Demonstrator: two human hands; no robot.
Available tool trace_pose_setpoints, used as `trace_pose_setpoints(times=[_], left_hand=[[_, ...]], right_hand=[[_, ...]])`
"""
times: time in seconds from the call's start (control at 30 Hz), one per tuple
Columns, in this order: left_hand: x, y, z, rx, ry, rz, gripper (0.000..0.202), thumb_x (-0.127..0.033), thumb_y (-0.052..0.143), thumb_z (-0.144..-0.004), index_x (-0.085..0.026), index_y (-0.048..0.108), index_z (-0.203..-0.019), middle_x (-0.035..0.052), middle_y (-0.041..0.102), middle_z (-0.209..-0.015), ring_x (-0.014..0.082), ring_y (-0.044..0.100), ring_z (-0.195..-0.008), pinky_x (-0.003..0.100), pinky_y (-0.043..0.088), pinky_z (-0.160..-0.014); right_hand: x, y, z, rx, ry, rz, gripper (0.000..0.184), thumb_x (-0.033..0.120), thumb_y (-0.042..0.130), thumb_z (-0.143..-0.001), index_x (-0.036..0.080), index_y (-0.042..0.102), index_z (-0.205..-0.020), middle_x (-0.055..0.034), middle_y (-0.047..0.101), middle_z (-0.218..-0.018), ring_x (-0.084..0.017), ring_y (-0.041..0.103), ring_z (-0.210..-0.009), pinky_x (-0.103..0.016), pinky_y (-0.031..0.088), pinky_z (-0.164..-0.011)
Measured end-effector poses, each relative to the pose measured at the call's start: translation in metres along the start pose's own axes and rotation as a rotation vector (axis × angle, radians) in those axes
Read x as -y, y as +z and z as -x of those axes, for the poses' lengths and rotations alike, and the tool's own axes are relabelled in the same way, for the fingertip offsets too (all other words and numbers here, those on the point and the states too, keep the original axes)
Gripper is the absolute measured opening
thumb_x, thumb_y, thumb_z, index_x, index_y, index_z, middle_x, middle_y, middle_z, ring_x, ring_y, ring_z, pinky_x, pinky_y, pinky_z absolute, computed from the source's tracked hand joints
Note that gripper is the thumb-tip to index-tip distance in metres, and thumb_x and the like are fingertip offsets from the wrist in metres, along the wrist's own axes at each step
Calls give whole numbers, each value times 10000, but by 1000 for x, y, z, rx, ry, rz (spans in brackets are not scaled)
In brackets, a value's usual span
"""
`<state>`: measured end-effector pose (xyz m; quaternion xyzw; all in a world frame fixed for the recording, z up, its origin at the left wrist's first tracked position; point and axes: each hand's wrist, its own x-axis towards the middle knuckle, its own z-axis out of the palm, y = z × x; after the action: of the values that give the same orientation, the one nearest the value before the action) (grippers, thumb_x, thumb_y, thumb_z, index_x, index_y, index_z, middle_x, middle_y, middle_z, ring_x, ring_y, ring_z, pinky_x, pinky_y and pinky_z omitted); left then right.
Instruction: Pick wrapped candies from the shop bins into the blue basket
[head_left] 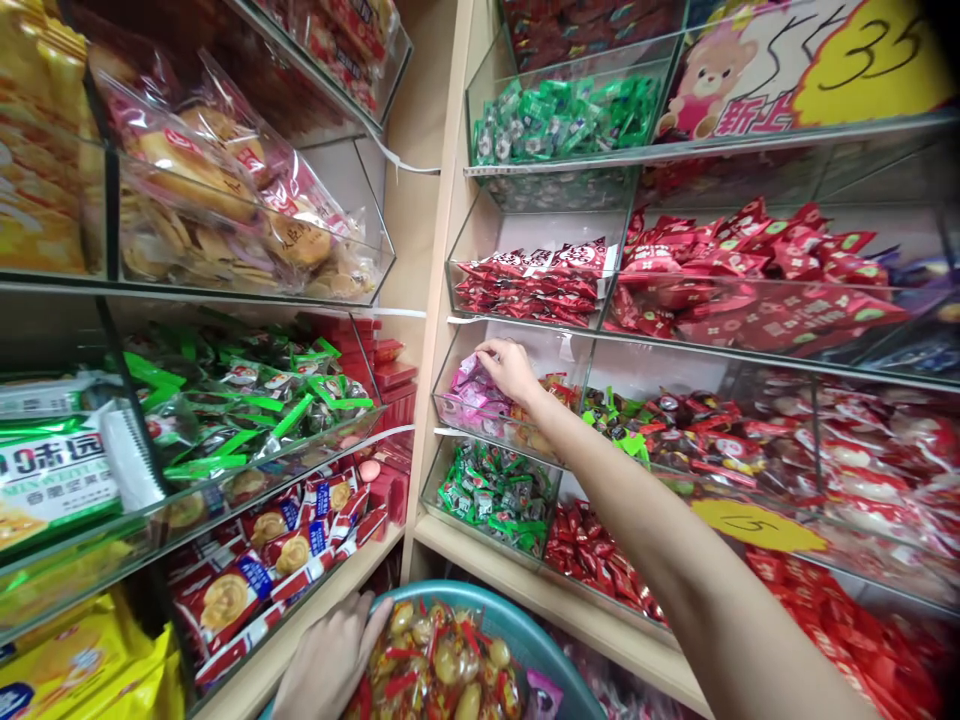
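Note:
My right hand (511, 370) reaches into a glass-fronted shelf bin in the middle. Its fingers are bent and pinched together at the top of a small pile of purple wrapped candies (469, 388), on one purple packet. At the bottom of the view, my left hand (334, 650) grips the left rim of a teal plastic basin (551, 625), thumb over the edge and fingers on the outside. The basin holds several clear-wrapped snacks with red and yellow bits (442, 660). One purple packet (543, 692) lies among them at the right.
Bins around my right hand hold green packets (495, 490), red packets (536, 285) and mixed candies (697, 425). A glass front edge runs below my wrist. Bagged pastries (195, 165) and green-ended packets (247, 390) fill the left shelves. A yellow price tag (757, 525) hangs at right.

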<state>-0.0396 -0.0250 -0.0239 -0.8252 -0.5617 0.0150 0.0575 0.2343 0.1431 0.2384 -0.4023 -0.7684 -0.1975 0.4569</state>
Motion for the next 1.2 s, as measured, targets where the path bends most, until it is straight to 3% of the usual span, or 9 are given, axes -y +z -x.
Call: trace_pose_setpoints(times=[0.13,0.23,0.43,0.53,0.67,0.77,0.9,1.07,1.2], left_hand=[[3,4,2,-36,11,37,662,23,224,-794,-295,448,-1330,112,493,-1367,286,497,-1212,456,465,-934],[4,4,1,-48,25,42,658,15,204,-799,-280,443,-1336,118,492,-1366,291,511,-1196,461,475,-920],[2,-1,2,-17,48,-78,711,44,162,-779,-272,362,-1384,119,501,-1355,270,544,-1149,424,499,-874],[1,-3,2,10,54,-82,687,20,162,-793,-256,335,-1399,124,481,-1371,271,553,-1132,419,501,-849],[2,-4,2,-14,20,54,559,-103,193,-858,-213,389,-1370,137,521,-1324,256,574,-1095,393,487,-846],[2,-4,2,-34,-15,166,495,-187,224,-879,-213,438,-1325,125,553,-1287,226,587,-1068,354,473,-849],[0,-6,3,-48,-43,179,489,-296,164,-916,-144,497,-1240,154,598,-1203,254,595,-1046,379,465,-838],[-2,-9,2,-74,-74,242,520,-430,149,-924,-160,545,-1125,137,649,-1090,238,626,-979,359,456,-824],[-2,-9,1,-94,-71,260,554,-490,123,-917,-170,556,-1048,119,662,-1045,232,633,-962,352,454,-819]], right_hand=[[14,-19,3,-88,74,-104,184,205,502,-833,171,682,-839,-49,703,-873,-181,605,-819,-299,434,-789],[37,-41,24,-155,127,-236,191,266,514,-835,173,681,-845,-46,702,-869,-177,607,-801,-304,447,-766],[97,-74,118,-126,382,-688,192,366,599,-802,201,679,-856,-14,694,-796,-149,604,-691,-273,478,-648],[118,-76,164,-49,572,-911,203,393,640,-776,213,681,-862,-21,705,-832,-151,624,-704,-273,500,-641],[130,-71,202,-12,733,-1102,239,418,679,-741,210,676,-859,-42,710,-890,-174,652,-766,-307,526,-698],[132,-72,220,21,758,-1115,206,389,686,-746,219,684,-862,-34,709,-900,-173,654,-791,-311,528,-730],[134,-79,236,13,749,-1041,171,368,668,-769,232,696,-869,-26,710,-855,-169,651,-765,-310,534,-715],[137,-96,250,37,603,-812,141,348,618,-813,245,699,-866,-39,703,-888,-185,644,-845,-331,525,-764],[137,-112,269,197,442,-599,155,318,550,-865,247,678,-918,-49,681,-952,-185,623,-922,-339,496,-829]])
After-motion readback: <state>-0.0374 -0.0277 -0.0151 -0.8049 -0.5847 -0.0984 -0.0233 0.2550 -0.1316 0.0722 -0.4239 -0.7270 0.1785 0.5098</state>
